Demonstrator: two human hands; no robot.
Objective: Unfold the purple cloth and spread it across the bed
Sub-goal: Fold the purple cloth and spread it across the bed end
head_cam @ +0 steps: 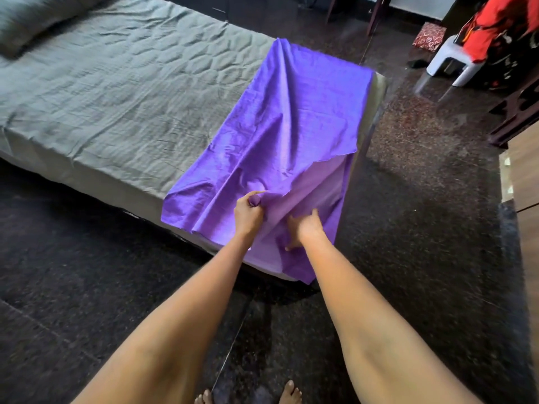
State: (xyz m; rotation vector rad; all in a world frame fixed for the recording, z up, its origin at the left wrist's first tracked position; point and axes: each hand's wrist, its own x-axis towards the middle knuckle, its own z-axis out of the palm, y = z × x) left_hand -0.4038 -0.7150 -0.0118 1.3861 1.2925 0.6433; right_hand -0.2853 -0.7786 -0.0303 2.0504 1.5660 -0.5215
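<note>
- purple cloth (294,118) partly unfolded, lies across the foot end of the bed (116,91), near edge hanging over the side toward the floor (423,199)
- left hand (248,212) fingers curled, gripping a bunched fold of the cloth
- right hand (304,227) on the lower layer, fingers bent into the fabric, thumb pinching it
- grey pillow (32,18) at bed head
- white stool (455,62) far right, well apart from the bed

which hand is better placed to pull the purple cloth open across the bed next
Likely the left hand: it pinches the purple cloth on the side facing the bed's uncovered stretch. The right hand holds the lower layer.
</note>
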